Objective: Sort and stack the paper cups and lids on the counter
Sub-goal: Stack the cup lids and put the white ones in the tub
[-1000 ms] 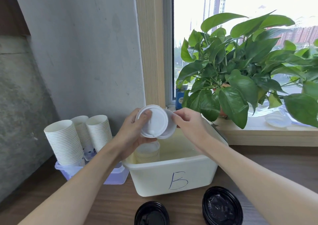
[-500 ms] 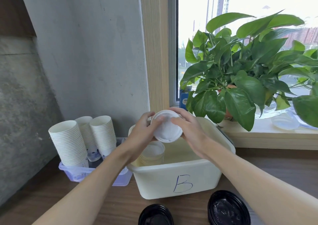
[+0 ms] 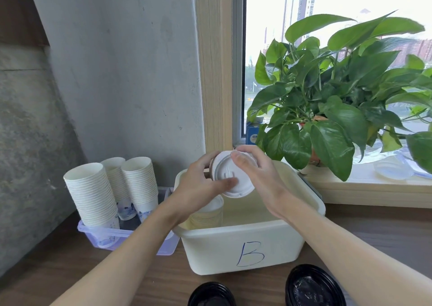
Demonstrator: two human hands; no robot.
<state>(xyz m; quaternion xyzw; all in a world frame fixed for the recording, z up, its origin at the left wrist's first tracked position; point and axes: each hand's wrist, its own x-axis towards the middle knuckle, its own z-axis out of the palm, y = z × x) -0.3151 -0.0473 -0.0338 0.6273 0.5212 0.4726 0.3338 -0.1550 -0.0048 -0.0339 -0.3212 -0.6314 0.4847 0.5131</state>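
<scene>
A wooden counter (image 3: 58,266) runs along a grey wall and a window sill bearing a leafy potted plant (image 3: 332,90). Both hands hold one white lid (image 3: 242,185) above the far-left part of the cream bin marked B (image 3: 233,242). The left hand (image 3: 198,193) grips it with the thumb across its face, while the right hand (image 3: 259,174) pinches its upper rim. A stack of lids (image 3: 208,214) stands inside the bin's left corner. To the left, paper cup stacks (image 3: 93,193) sit in a clear tray (image 3: 105,238). Two black lids (image 3: 312,287) lie at the near edge.

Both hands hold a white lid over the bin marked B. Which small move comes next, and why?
Probably lower the white lid onto the lid stack inside bin B; the left hand and right hand hold it close above that stack.
</scene>
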